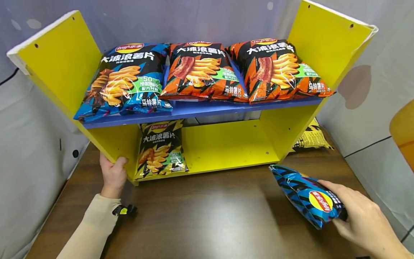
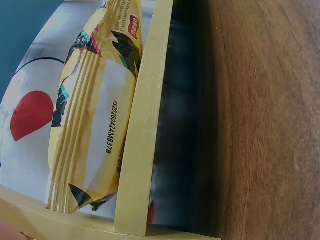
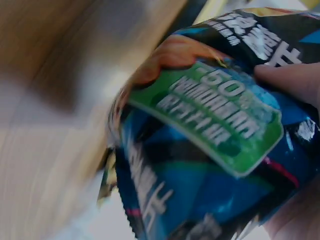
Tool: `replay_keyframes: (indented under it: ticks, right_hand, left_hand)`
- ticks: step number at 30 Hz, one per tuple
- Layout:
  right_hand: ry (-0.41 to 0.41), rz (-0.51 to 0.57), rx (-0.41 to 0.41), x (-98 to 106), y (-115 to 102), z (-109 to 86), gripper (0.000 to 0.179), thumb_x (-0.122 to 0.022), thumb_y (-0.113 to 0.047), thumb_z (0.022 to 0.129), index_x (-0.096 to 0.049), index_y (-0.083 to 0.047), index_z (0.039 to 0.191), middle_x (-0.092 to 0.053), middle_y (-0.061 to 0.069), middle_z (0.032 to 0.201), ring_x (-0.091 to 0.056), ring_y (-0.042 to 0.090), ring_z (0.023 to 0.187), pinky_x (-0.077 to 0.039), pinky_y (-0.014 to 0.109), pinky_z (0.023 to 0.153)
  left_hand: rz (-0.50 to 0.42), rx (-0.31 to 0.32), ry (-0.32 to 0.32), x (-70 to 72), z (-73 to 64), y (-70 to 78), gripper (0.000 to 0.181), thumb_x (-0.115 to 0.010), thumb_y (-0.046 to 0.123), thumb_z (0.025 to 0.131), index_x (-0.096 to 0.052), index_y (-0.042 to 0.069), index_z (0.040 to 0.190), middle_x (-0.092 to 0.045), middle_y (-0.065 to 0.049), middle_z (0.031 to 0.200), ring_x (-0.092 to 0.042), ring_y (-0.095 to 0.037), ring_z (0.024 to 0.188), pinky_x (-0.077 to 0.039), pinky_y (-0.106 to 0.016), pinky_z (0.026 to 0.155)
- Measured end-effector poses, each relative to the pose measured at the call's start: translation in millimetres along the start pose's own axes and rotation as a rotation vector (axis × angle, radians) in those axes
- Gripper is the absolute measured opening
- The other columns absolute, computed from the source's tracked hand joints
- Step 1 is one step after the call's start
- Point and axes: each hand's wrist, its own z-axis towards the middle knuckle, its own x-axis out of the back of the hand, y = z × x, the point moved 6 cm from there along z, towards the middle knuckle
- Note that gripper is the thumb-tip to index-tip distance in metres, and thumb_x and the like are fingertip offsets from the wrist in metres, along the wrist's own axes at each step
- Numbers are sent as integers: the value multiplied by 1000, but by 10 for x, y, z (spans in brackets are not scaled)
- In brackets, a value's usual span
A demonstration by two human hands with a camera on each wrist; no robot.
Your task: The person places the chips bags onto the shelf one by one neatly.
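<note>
My right hand holds a blue bag of potato chips above the table at the right, the bag tilted with its logo end toward me. In the right wrist view the bag fills most of the picture, with a thumb pressed on its front. At the left, my left hand grips the lower side panel of a yellow shelf, its far fingers hidden behind the panel. Just inside that panel, a black-and-yellow chip bag stands on the lower level; the left wrist view shows its side.
On the blue upper board lie a blue chip bag and two orange ones, one in the middle and one at right. A yellow bag lies behind the shelf's right side. The brown table extends in front.
</note>
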Motion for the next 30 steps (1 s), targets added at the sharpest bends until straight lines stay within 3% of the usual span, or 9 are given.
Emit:
replay_keyframes:
  ticks: [2,6,9,10,13,17,21,25,30]
  right_hand:
    - [37,114,-4,4,-90,48,65,-57,-41,88,-61,-5,142,-70,4,122,-57,-1,107,-31,0,100]
    - [62,375,-38,-54,-216,146,75,-90,-6,72,-58,3,140,-68,-11,128,-61,-12,107,-46,4,91]
    - [20,566,-93,-187,-285,206,91,-86,22,58,-54,6,141,-69,-12,129,-67,-5,106,-52,9,88]
    - [-2,614,-123,-243,-302,222,86,-84,23,62,-53,4,141,-69,-12,128,-69,-3,105,-54,12,86]
    - [-101,764,-249,-451,-329,250,66,-74,18,81,-55,-5,139,-72,-14,122,-72,2,100,-59,19,79]
    - [-311,1030,-445,-793,-326,229,44,-62,3,99,-50,-13,138,-75,-10,115,-75,11,95,-62,31,77]
    - [-577,1319,-627,-1141,-355,140,56,-51,-12,108,-23,-4,156,-71,-1,126,-73,20,107,-61,39,88]
    - [-732,1437,-698,-1366,-402,81,69,-47,-20,110,-5,5,160,-65,3,136,-68,17,119,-57,37,98]
    - [-814,1567,-732,-1507,-454,52,53,-45,-21,111,-22,2,154,-70,10,130,-70,26,116,-58,43,97]
  left_hand:
    - [1,-7,-6,-3,-3,5,50,-41,-20,76,-58,5,116,-63,-5,102,-59,-16,93,-49,-24,84]
    - [-1,-9,-12,-6,-6,6,49,-41,-20,77,-57,3,117,-63,-7,102,-59,-17,94,-49,-25,84]
    - [-6,0,-6,-1,-3,0,52,-41,-22,76,-58,4,118,-64,-7,103,-60,-18,96,-49,-25,85]
    - [-5,-1,-6,-1,-3,0,52,-41,-22,75,-57,2,118,-64,-7,104,-60,-18,96,-49,-25,86]
    - [-4,-3,-5,-4,0,-1,52,-41,-23,75,-57,0,119,-64,-8,104,-60,-18,97,-49,-25,86]
    - [2,-8,-6,-16,3,-1,52,-41,-23,74,-57,1,118,-64,-8,104,-60,-18,97,-49,-25,86]
    - [3,2,-5,-24,2,-8,52,-41,-23,75,-57,2,118,-64,-8,104,-61,-17,97,-50,-24,87]
    - [15,20,3,-15,1,-11,55,-40,-23,74,-58,5,118,-64,-7,105,-62,-17,98,-50,-24,88]
    - [25,28,-1,3,-6,-13,54,-41,-22,75,-56,5,120,-64,-6,108,-61,-17,101,-50,-23,89]
